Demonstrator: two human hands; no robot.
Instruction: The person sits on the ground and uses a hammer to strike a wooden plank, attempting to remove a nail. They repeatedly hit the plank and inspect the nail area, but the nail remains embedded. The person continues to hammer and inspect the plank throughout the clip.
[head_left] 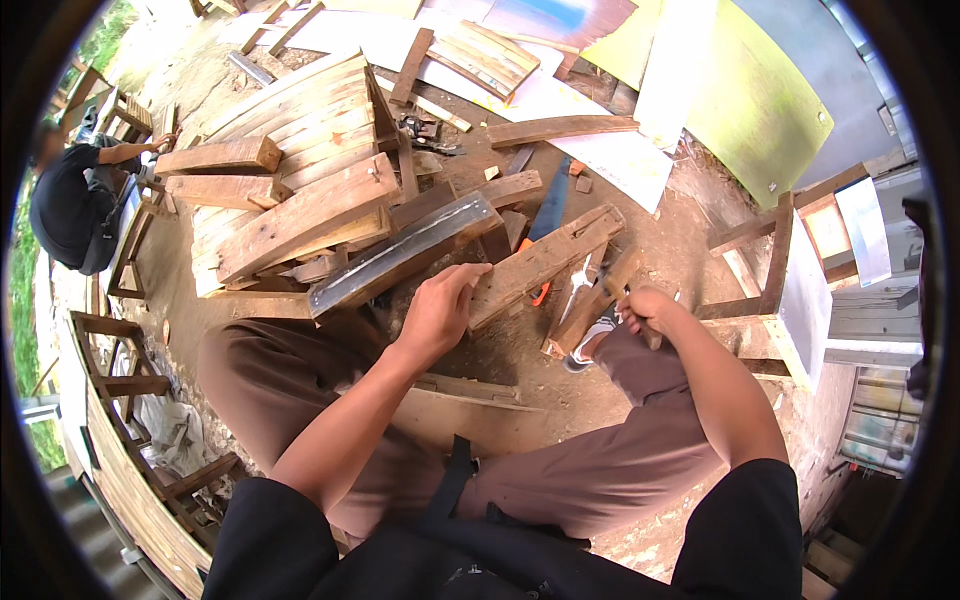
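My left hand grips the near end of a brown wooden beam, its fingers curled over the edge. That beam slants away to the right, with a notch and a dark mark near its far end. My right hand is closed around the wooden handle of what looks like a hammer; the handle's end pokes out below the fist. Its head is small and lies over an upright-leaning wood block, so its shape is partly unclear. Left of my left hand rests a beam with a dark grey face.
A slatted wooden panel carries several loose beams. A blue saw blade and a silver tool lie near the held beam. Wooden frames stand at right, a white sheet ahead. Another person sits far left.
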